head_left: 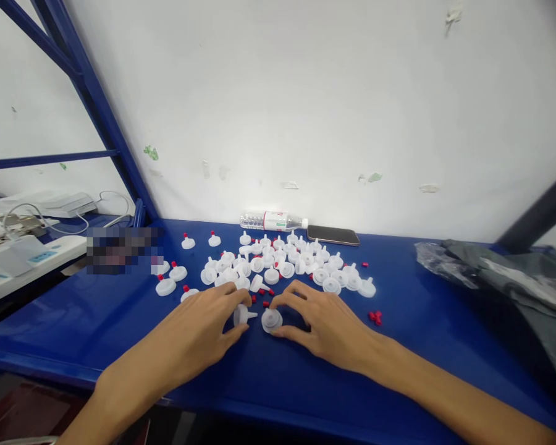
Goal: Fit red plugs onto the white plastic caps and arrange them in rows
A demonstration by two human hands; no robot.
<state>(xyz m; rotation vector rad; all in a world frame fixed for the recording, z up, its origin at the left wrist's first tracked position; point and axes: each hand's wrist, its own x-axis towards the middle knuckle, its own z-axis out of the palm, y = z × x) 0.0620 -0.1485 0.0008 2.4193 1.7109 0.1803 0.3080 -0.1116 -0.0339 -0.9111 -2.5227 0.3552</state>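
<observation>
My left hand (213, 318) has its thumb and fingers closed around a white plastic spout cap (241, 316), which lies on its side with the narrow spout pointing right. Beside it, my right hand (319, 318) pinches a second white spout cap (272, 319) between thumb and index finger, its stepped round face toward me. Just beyond both hands spreads a pile of similar white spout caps (287, 269). Small red tips (265, 304) lie scattered between the hands and the pile. To the left stand several white caps with red tips fitted on their spouts (165, 285).
A clear bottle (273, 221) lies against the wall, with a phone (333, 235) to its right. A few red tips (375, 317) sit right of the pile. Grey fabric and plastic wrap (482, 266) cover the right side. A blue metal frame (97, 111) rises at left.
</observation>
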